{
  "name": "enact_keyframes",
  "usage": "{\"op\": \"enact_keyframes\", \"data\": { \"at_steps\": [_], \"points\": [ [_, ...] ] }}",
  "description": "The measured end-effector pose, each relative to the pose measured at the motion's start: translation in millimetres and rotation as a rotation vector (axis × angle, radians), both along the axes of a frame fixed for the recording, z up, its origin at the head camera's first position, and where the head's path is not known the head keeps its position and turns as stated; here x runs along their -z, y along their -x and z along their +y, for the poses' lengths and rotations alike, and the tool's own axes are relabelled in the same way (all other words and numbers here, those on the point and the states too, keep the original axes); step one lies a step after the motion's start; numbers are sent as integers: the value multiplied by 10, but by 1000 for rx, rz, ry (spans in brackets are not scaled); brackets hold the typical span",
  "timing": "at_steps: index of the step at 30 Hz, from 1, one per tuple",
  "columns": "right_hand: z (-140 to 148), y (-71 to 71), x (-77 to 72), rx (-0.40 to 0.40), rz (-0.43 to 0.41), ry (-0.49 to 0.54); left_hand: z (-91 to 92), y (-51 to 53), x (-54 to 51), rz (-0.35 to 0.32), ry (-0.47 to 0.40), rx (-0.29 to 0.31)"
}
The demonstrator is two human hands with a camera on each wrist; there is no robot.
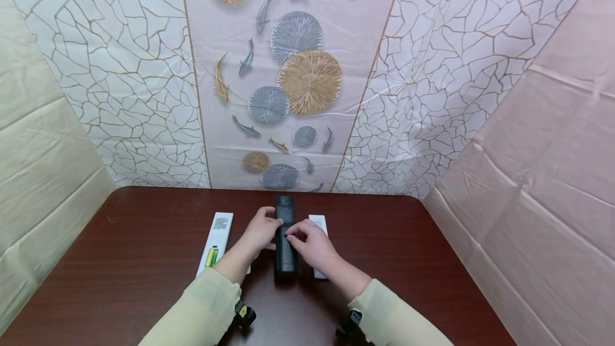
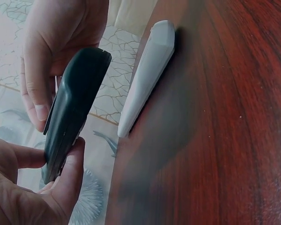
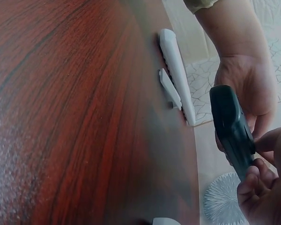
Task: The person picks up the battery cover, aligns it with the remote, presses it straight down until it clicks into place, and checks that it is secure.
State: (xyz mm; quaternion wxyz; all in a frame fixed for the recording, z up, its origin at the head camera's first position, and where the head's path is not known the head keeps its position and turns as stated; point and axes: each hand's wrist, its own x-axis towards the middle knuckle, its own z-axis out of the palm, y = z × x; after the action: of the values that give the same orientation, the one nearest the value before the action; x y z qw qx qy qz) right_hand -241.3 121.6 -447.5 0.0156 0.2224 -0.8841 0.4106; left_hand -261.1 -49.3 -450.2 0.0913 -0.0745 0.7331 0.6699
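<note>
A black remote control (image 1: 285,250) is held above the table, its long side pointing away from the body. The left hand (image 1: 261,231) grips it by its edges, thumb on one side and fingers on the other, as the left wrist view also shows (image 2: 42,187). The right hand (image 1: 312,242) has its thumb and index finger at the middle of the remote's upward face, where a thin black piece (image 2: 51,112) stands slightly off the body. In the right wrist view the remote (image 3: 227,117) hides part of the left hand's fingers.
A white remote-like object (image 1: 218,234) with a green battery picture lies left, a small white piece (image 3: 169,86) beside it. Another white object (image 1: 318,221) lies right, partly behind the right hand. Patterned cloth (image 1: 298,164) hangs beyond the brown table (image 1: 144,239).
</note>
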Motion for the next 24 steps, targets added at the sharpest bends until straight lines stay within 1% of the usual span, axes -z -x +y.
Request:
{"op": "enact_keyframes", "data": {
  "at_steps": [5,10,14,20,24],
  "points": [
    [-14,13,10,27,-34,21,-3,-21,-6,3,-1,3],
    [-24,37,13,87,-111,48,-11,-25,-8,7,-16,8],
    [-24,61,38,111,-173,96,-14,-31,-18,3,-37,10],
    [-24,73,63,94,-299,222,-18,-19,-3,-9,-59,10],
    [-22,68,59,78,-354,272,-25,-21,6,-11,-62,20]
  ]
}}
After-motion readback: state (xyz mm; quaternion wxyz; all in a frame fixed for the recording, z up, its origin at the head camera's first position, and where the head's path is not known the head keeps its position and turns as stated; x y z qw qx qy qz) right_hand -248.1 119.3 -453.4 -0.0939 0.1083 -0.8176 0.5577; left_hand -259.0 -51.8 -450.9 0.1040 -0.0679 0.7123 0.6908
